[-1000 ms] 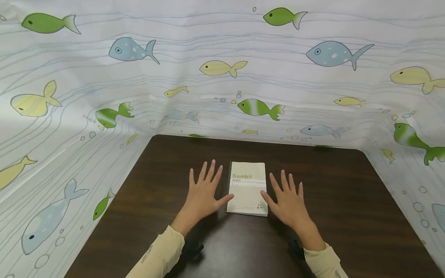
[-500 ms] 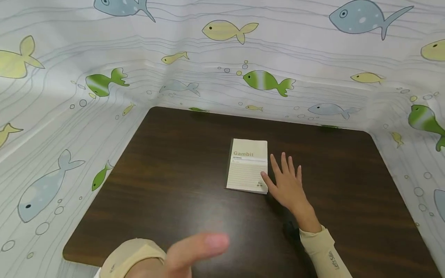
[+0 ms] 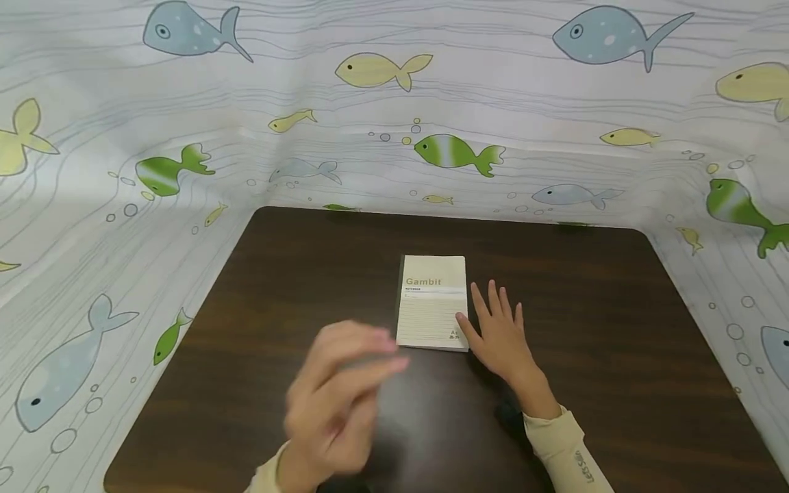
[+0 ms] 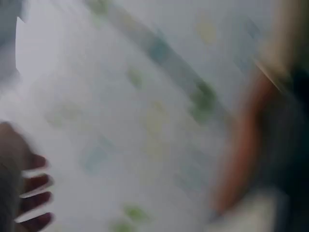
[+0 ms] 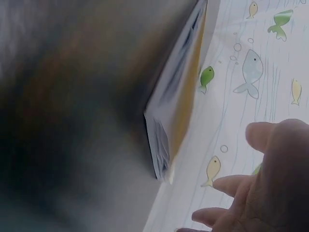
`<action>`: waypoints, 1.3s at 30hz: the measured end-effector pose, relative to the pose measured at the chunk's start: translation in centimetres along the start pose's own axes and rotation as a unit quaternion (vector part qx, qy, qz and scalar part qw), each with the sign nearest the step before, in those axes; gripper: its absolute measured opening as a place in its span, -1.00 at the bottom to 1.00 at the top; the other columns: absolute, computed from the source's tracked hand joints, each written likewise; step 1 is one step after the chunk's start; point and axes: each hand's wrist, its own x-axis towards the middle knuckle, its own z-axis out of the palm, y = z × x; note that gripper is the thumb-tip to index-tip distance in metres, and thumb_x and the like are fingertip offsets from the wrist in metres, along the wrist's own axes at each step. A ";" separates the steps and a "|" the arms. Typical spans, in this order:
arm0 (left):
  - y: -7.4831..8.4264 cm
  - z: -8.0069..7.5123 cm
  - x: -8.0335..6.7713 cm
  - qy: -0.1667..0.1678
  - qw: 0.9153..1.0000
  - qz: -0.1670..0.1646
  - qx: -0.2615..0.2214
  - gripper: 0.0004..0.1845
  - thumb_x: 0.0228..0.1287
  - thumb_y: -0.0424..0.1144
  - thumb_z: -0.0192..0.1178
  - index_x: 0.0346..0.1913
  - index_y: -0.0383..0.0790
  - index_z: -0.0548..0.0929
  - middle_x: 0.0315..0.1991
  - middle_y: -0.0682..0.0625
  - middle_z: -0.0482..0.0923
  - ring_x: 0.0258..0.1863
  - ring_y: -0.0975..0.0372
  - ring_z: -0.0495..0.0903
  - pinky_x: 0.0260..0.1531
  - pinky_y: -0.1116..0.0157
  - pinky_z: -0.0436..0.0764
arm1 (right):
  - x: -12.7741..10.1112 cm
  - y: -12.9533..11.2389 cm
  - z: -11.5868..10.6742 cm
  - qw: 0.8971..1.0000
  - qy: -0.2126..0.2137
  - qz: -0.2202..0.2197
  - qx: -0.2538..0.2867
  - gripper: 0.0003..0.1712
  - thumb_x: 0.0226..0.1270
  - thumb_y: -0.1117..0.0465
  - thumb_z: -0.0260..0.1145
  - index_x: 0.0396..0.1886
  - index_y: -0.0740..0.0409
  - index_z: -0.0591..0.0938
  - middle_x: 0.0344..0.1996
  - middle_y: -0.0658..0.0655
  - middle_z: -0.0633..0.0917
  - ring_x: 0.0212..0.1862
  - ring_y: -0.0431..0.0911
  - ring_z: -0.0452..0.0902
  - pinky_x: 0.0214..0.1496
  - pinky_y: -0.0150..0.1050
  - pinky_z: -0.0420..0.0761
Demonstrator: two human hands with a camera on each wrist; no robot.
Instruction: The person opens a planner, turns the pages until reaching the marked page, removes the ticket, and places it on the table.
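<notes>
A cream notebook (image 3: 433,301) printed "Gambit" lies closed on the dark wooden table, its dark spine on the left. My left hand (image 3: 335,397) is raised between the camera and the table, in front of the notebook's lower left. Its fingers are bent and hold nothing; motion blurs them. In the left wrist view, several fingers of the left hand (image 4: 29,193) show at the left edge. My right hand (image 3: 502,342) is spread beside the notebook's right edge, with the thumb over its lower right side. The right wrist view shows the notebook (image 5: 181,104) edge-on, beside the right hand (image 5: 270,183).
The dark table (image 3: 616,383) has rounded far corners. A white curtain (image 3: 487,96) with printed fish surrounds it at the back and both sides. A black device (image 3: 508,411) sits under the right wrist. Cream sleeves (image 3: 564,445) cover both forearms.
My left hand left the notebook's left side, dropped low toward the camera, then rose again with fingers bent. The right hand stays beside the notebook. The head view tilted down, then slightly back up.
</notes>
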 end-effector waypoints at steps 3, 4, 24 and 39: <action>-4.8 1.2 -5.9 -0.212 0.948 -0.185 0.148 -0.57 0.34 -0.21 0.18 0.19 -0.35 0.53 0.15 -0.20 0.48 0.13 -0.01 0.48 0.09 0.09 0.50 | -0.1 -0.2 0.6 1.000 -0.006 -0.005 0.011 -0.13 0.46 -0.30 -0.07 0.56 0.06 0.01 0.51 0.34 -0.07 0.50 0.28 -0.18 0.37 0.41 -0.22; -6.1 1.6 -8.0 -0.276 0.913 -0.237 0.184 -0.43 0.31 -0.11 0.24 0.30 -0.32 0.43 0.24 -0.19 0.41 0.21 0.00 0.43 0.15 0.09 0.47 | -0.2 -0.2 0.8 1.000 -0.010 -0.005 0.017 -0.13 0.47 -0.28 -0.05 0.56 0.08 0.00 0.51 0.35 -0.05 0.49 0.28 -0.13 0.36 0.41 -0.20; -10.6 1.4 -17.0 -0.320 0.810 -0.475 0.126 0.04 0.13 0.26 0.29 0.51 -0.23 0.08 0.45 -0.07 0.16 0.34 0.14 0.30 0.24 0.09 0.41 | -1.1 -0.3 2.3 0.991 -0.006 0.007 0.137 -0.18 0.57 -0.20 -0.23 0.54 0.28 -0.07 0.46 0.24 0.16 0.44 0.12 0.12 0.44 0.24 -0.06; -7.0 -0.9 -16.7 -0.097 0.778 -0.608 0.126 -0.55 0.50 -0.11 0.02 -0.51 -0.34 0.58 -0.60 -0.03 0.62 -0.62 0.31 0.62 -0.61 0.40 0.55 | -2.3 -1.0 2.9 0.998 -0.024 -0.001 0.049 -0.25 0.42 -0.01 0.21 0.46 0.24 0.25 0.43 0.28 0.26 0.46 0.19 0.07 0.40 0.34 -0.12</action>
